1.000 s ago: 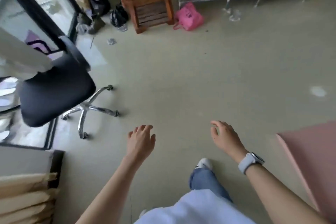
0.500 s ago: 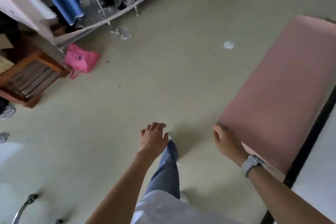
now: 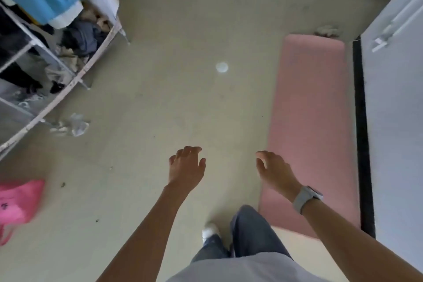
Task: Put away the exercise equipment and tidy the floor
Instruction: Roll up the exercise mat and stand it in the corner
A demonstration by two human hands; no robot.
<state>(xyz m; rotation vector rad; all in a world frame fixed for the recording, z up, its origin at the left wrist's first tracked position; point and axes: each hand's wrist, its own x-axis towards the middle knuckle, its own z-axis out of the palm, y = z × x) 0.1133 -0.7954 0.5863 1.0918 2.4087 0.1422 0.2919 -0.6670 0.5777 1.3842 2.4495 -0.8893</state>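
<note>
A pink exercise mat (image 3: 311, 117) lies flat and unrolled on the greenish floor, running lengthwise along the white wall on the right. My right hand (image 3: 273, 170), with a pale watch on the wrist, hovers over the mat's near left edge, fingers spread and holding nothing. My left hand (image 3: 186, 167) hangs over bare floor to the left of the mat, also empty with fingers apart. My legs and one white shoe (image 3: 209, 232) show below the hands.
A white clothes rack (image 3: 75, 80) with hanging garments and piled clothes fills the upper left. Crumpled clear plastic (image 3: 73, 125) lies beside its base. A pink bag (image 3: 18, 204) sits at the left edge, a small white disc (image 3: 221, 67) mid-floor, a crumpled cloth (image 3: 327, 30) beyond the mat.
My view has swung right from the office chair and wooden stool to the mat, which now lies straight ahead. Both hands stay empty, the right one now over the mat's edge.
</note>
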